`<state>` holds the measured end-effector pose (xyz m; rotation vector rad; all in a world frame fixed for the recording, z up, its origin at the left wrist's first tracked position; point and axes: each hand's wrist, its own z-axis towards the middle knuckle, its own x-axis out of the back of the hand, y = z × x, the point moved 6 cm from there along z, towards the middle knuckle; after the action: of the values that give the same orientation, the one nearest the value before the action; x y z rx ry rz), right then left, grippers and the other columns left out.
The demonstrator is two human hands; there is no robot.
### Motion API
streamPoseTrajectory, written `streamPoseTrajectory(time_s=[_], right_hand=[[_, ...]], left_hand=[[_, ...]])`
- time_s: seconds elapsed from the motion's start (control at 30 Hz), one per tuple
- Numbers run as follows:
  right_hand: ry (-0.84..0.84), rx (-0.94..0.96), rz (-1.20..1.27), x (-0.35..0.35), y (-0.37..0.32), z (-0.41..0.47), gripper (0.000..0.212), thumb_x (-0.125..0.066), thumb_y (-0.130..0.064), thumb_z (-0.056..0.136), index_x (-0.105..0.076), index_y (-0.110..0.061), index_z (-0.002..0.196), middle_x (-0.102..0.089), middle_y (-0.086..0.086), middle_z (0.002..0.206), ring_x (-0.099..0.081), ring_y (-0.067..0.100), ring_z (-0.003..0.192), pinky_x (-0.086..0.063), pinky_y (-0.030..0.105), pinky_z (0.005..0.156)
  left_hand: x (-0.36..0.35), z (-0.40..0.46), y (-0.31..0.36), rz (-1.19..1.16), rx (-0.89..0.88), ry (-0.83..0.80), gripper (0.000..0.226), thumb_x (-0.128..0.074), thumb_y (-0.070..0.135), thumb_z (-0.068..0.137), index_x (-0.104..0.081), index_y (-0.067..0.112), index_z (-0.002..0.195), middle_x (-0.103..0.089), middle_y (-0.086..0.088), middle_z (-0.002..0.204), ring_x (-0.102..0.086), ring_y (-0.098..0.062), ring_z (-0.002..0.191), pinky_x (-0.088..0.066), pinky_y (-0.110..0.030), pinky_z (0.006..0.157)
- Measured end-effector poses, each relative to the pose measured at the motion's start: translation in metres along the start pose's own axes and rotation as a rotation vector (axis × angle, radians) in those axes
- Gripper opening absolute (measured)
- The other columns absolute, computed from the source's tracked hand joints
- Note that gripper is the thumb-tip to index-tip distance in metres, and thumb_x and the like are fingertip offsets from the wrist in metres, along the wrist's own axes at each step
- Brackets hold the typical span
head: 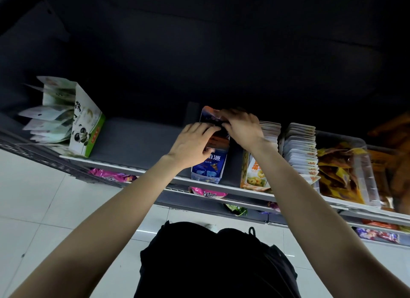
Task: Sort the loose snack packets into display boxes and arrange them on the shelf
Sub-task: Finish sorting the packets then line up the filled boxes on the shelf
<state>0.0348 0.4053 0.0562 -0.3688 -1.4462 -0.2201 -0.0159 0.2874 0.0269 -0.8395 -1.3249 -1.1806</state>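
Both hands are held over the blue box (209,162) on the shelf (137,140): the left hand (193,144) rests spread against its side, and a packet (210,114) is pinched at its top by the right hand (243,126). Filling seems under way; next, the packet likely needs pressing down level.

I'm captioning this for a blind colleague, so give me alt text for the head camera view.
Both hands, left hand and right hand, reach over a blue display box on a grey shelf, handling packets at its top. A panda-print box stands to the left; orange boxes of packets and a clear bin sit right.
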Motion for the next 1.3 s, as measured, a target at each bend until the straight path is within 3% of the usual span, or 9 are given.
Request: streamPoseTrajectory(time_s=[0.13, 0.27, 0.47, 0.7, 0.8, 0.9, 1.0, 1.1, 1.3], right_hand=[[0.140, -0.072, 0.043, 0.004, 0.004, 0.003, 0.035, -0.058, -0.010, 0.089, -0.047, -0.017, 0.121, -0.068, 0.010, 0.081, -0.067, 0.031, 0.071, -0.039, 0.029, 0.054], [0.031, -0.098, -0.036, -0.005, 0.012, 0.013, 0.036, -0.047, -0.010, 0.095, -0.046, -0.019, 0.130, -0.065, 0.007, 0.111, -0.065, 0.028, 0.093, -0.037, 0.026, 0.063], [-0.031, -0.060, -0.103, -0.004, 0.006, 0.015, 0.045, -0.048, -0.007, 0.092, -0.044, -0.015, 0.136, -0.053, 0.009, 0.129, -0.057, 0.030, 0.111, -0.046, 0.034, 0.078], [0.087, 0.035, -0.142, -0.003, -0.003, 0.006, 0.043, -0.088, -0.001, 0.045, -0.074, -0.016, 0.083, -0.068, 0.002, 0.071, -0.067, 0.025, 0.063, -0.046, 0.022, 0.041], [0.039, 0.023, -0.212, 0.002, -0.006, 0.009, 0.031, -0.080, -0.010, 0.066, -0.073, -0.022, 0.094, -0.070, 0.000, 0.083, -0.066, 0.023, 0.081, -0.048, 0.024, 0.054], [-0.120, -0.064, -0.170, -0.008, -0.001, 0.013, 0.032, -0.042, -0.017, 0.098, -0.056, -0.022, 0.126, -0.061, 0.005, 0.120, -0.056, 0.026, 0.112, -0.044, 0.032, 0.082], [-0.090, -0.150, -0.008, -0.007, 0.004, 0.012, 0.034, -0.037, -0.018, 0.099, -0.055, -0.024, 0.128, -0.063, 0.007, 0.120, -0.059, 0.028, 0.108, -0.043, 0.031, 0.084], [0.132, -0.284, 0.331, 0.002, 0.018, 0.010, 0.031, -0.043, -0.017, 0.098, -0.059, -0.021, 0.124, -0.069, 0.010, 0.108, -0.065, 0.030, 0.096, -0.048, 0.031, 0.078], [0.300, -0.168, 0.357, 0.004, 0.008, -0.003, 0.019, -0.054, -0.009, 0.090, -0.070, -0.006, 0.100, -0.066, 0.010, 0.104, -0.063, 0.028, 0.094, -0.049, 0.030, 0.073]], left_hand=[[0.013, 0.001, -0.010, -0.247, 0.113, 0.114, 0.028, -0.046, 0.028, 0.097, -0.058, 0.019, 0.121, -0.065, 0.000, 0.114, -0.059, -0.019, 0.105, -0.043, -0.034, 0.091], [0.025, 0.013, -0.025, -0.264, 0.169, 0.082, 0.021, -0.054, 0.026, 0.094, -0.067, 0.023, 0.111, -0.071, 0.002, 0.098, -0.065, -0.015, 0.084, -0.049, -0.029, 0.073], [0.033, 0.031, -0.033, -0.242, 0.106, -0.177, 0.031, -0.061, 0.031, 0.088, -0.063, 0.028, 0.119, -0.065, 0.008, 0.117, -0.060, -0.013, 0.103, -0.044, -0.024, 0.082], [0.028, 0.039, -0.036, 0.008, 0.028, -0.181, 0.028, -0.056, 0.039, 0.091, -0.062, 0.032, 0.117, -0.064, 0.002, 0.114, -0.061, -0.018, 0.100, -0.045, -0.027, 0.071], [0.018, 0.040, -0.031, 0.129, -0.009, -0.216, 0.029, -0.053, 0.036, 0.094, -0.059, 0.030, 0.121, -0.063, 0.001, 0.117, -0.061, -0.020, 0.102, -0.048, -0.032, 0.077], [0.010, 0.040, -0.032, 0.195, 0.006, -0.191, 0.027, -0.045, 0.032, 0.098, -0.060, 0.028, 0.120, -0.064, 0.001, 0.115, -0.062, -0.021, 0.098, -0.046, -0.032, 0.072], [0.016, 0.040, -0.033, 0.086, 0.034, 0.030, 0.025, -0.048, 0.026, 0.097, -0.067, 0.021, 0.112, -0.067, -0.001, 0.111, -0.067, -0.026, 0.085, -0.046, -0.029, 0.062], [0.030, 0.041, -0.040, -0.039, 0.083, 0.283, 0.019, -0.055, 0.023, 0.090, -0.070, 0.015, 0.098, -0.070, -0.005, 0.095, -0.067, -0.029, 0.067, -0.046, -0.029, 0.052], [0.010, 0.060, -0.041, -0.047, 0.282, 0.018, 0.023, -0.048, 0.025, 0.096, -0.063, 0.020, 0.113, -0.063, -0.003, 0.113, -0.062, -0.025, 0.096, -0.047, -0.032, 0.068]])
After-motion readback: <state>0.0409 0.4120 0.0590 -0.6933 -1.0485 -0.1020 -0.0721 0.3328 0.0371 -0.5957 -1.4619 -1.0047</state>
